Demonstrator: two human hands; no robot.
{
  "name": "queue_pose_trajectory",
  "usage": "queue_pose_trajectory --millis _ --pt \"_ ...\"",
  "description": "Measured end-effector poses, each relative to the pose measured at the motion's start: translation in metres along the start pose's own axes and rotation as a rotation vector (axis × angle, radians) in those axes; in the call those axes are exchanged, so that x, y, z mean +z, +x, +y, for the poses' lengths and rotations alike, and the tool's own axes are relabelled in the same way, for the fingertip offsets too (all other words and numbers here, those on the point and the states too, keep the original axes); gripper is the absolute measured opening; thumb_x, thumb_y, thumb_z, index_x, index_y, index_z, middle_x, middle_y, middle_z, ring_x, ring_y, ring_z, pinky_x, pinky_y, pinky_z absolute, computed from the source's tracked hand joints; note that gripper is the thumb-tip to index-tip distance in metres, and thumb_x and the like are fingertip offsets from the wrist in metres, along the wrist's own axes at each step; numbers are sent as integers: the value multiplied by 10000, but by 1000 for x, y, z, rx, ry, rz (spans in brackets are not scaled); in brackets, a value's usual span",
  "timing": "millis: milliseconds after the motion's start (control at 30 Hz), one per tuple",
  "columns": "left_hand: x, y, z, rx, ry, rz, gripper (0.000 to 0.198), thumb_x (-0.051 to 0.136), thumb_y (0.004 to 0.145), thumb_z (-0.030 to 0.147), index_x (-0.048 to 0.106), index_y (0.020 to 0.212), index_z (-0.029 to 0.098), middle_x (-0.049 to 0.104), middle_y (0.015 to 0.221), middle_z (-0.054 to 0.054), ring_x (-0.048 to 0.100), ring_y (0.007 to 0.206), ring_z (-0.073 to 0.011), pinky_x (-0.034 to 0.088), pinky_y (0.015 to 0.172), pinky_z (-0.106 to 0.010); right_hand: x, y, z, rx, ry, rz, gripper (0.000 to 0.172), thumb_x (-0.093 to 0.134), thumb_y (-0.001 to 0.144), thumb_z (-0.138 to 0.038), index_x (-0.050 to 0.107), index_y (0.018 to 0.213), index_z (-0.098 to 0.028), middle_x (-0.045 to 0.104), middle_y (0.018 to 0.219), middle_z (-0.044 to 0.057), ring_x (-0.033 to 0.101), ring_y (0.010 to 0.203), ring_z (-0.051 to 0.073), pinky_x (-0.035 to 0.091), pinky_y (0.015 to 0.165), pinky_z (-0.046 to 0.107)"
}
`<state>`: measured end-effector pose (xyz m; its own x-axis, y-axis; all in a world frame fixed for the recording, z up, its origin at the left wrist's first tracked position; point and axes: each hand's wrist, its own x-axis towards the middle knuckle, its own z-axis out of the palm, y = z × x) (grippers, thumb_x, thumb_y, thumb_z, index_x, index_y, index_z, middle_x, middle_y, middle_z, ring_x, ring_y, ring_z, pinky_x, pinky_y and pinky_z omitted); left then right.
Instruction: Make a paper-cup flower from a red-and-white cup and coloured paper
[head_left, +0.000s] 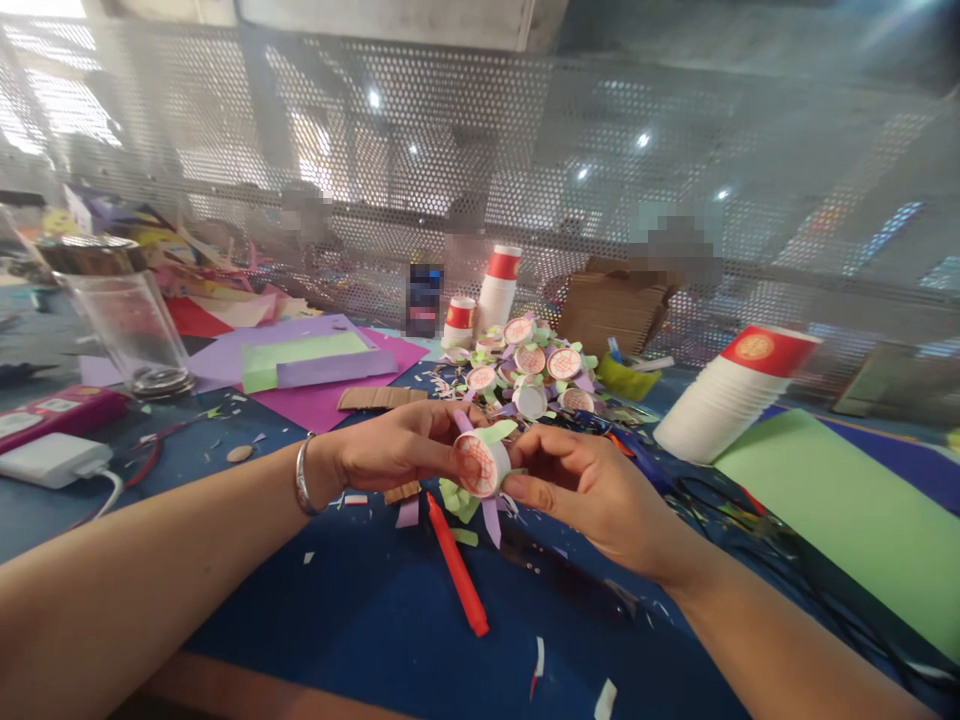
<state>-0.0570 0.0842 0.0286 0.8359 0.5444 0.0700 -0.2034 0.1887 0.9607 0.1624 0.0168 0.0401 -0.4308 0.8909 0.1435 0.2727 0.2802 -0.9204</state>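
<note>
Between my two hands is a small white paper disc craft [480, 465], its face drawn over with orange-red lines. Green and purple paper strips stick out around its edge. My left hand [420, 445] pinches it from the left, thumb on the drawn face. On the other side, the fingers and thumb of my right hand [566, 475] close on its rim near a green strip. Below lies a red marker [457, 565] on the blue table [337, 620]. Behind my hands is a heap of similar discs [532, 365] with coloured strips.
Stacked paper cups [694, 410] lean at the right beside green paper [847, 510]; another cup stack [499, 290] stands behind the heap. Purple and green sheets [315, 350], a glass jar [127, 330] and a white charger [56, 460] lie left. Perforated metal [420, 130] backs the table.
</note>
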Motion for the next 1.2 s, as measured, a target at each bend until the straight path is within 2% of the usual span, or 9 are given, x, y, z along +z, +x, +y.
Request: queue_pose_trajectory --millis 200,367,600,700,833,1033,1200 --pt "0 -1 3 55 111 27 227 779 800 162 592 927 137 754 832 -59 724 780 -157 553 772 -278 -2 1 -1 -4 -40 -22 225 701 889 -418 658 955 -207 655 913 21 586 823 169 453 741 295" --pt "-1 0 2 62 217 -6 198 764 809 145 607 929 134 773 847 -77 747 826 -178 562 777 -276 -3 1 0 8 -21 -15 220 661 919 -435 656 953 -218 647 885 8 559 784 150 436 702 273" --pt "2 0 -2 52 265 -24 164 750 816 160 639 933 134 759 891 -76 750 883 -190 587 839 -314 1 3 1 14 -16 -16 250 685 899 -441 625 892 -198 580 793 -17 513 716 131 401 662 258" --pt "6 -2 1 66 298 -11 144 720 838 143 619 940 137 753 883 -73 750 852 -181 592 808 -303 0 2 1 7 15 -17 255 679 906 -440 610 876 -196 549 788 -24 481 704 121 383 647 250" --pt "12 -4 6 131 284 10 233 701 826 59 549 975 152 738 845 -39 749 808 -160 589 761 -271 -1 1 2 7 81 -6 244 664 923 -435 605 867 -205 487 749 -39 409 667 110 335 605 242" --pt "12 -5 8 83 162 8 359 744 796 67 487 1019 178 709 893 -23 717 803 -146 572 758 -274 0 3 6 25 212 -7 239 669 912 -430 640 884 -194 590 820 7 522 765 144 423 718 273" --pt "5 -4 7 88 168 -14 272 728 828 122 505 977 170 690 875 -24 688 807 -142 551 759 -266 1 5 6 38 225 4 253 699 884 -439 651 859 -192 598 800 8 530 745 143 436 716 274"
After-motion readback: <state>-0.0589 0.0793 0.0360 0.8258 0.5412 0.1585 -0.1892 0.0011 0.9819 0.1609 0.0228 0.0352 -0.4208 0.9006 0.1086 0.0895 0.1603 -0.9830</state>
